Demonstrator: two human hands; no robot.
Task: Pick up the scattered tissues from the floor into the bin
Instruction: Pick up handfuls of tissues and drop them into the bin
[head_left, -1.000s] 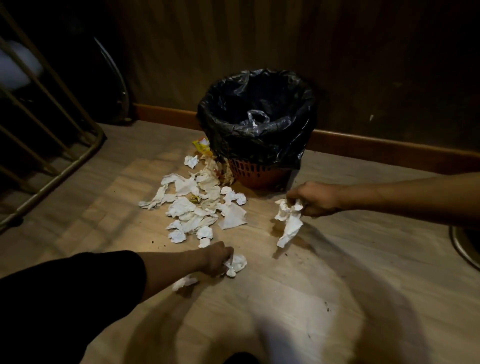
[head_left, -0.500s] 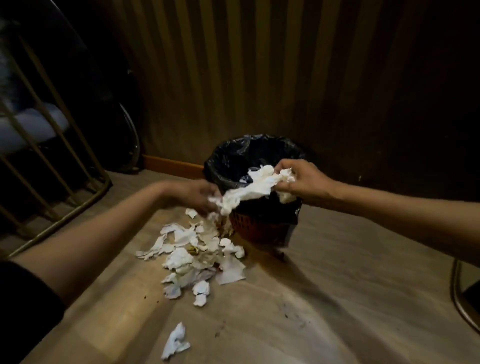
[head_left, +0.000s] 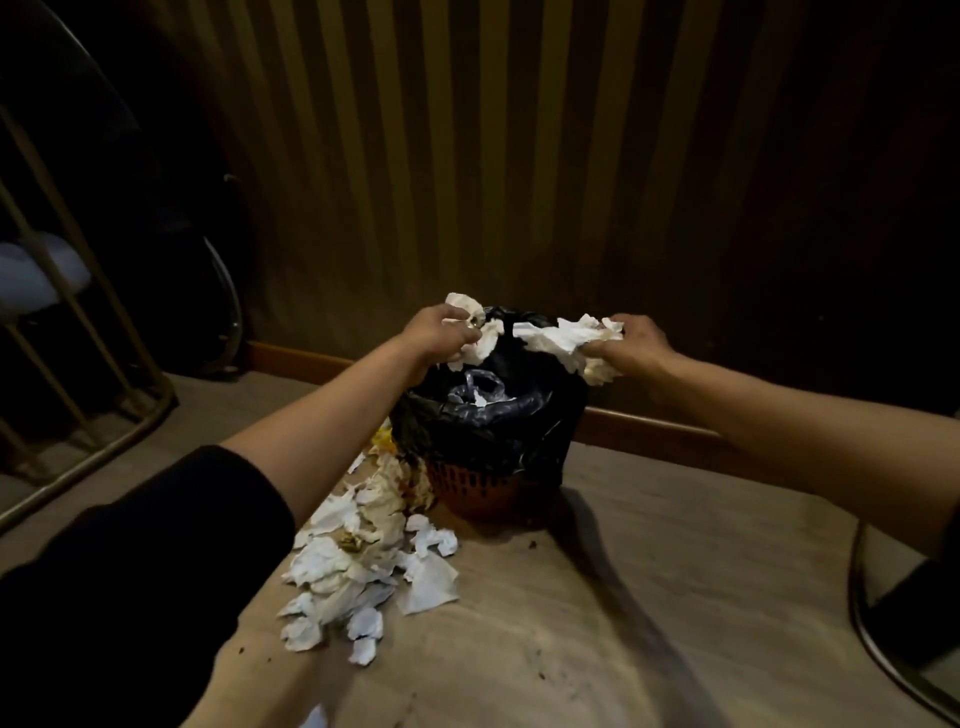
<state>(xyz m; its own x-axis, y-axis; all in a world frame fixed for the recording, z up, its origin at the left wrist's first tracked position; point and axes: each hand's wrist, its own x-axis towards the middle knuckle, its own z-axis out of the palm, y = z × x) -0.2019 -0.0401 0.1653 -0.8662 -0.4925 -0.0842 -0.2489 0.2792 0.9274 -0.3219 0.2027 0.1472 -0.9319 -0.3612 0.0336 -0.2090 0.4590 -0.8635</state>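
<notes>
A small orange basket bin (head_left: 485, 496) lined with a black plastic bag (head_left: 498, 426) stands on the wooden floor by the wall. Both hands hover over its mouth. My left hand (head_left: 439, 332) is closed around crumpled white tissues (head_left: 475, 332) above the bin's left rim. Over the right rim, my right hand (head_left: 631, 345) clutches another wad of white tissues (head_left: 563, 338). A heap of white tissues (head_left: 363, 561) lies on the floor left of the bin and in front of it. One more tissue scrap (head_left: 314, 717) shows at the bottom edge.
A striped wall with a wooden skirting board (head_left: 649, 428) runs behind the bin. A metal rail frame (head_left: 88, 358) stands at the left. A curved metal chair base (head_left: 883, 644) sits on the floor at the right. A yellow wrapper (head_left: 383, 436) lies beside the bin.
Both hands lifted tissues off the floor and carried them up over the bin. The tissue stretched between the hands half a second ago is now apart, one wad in each hand.
</notes>
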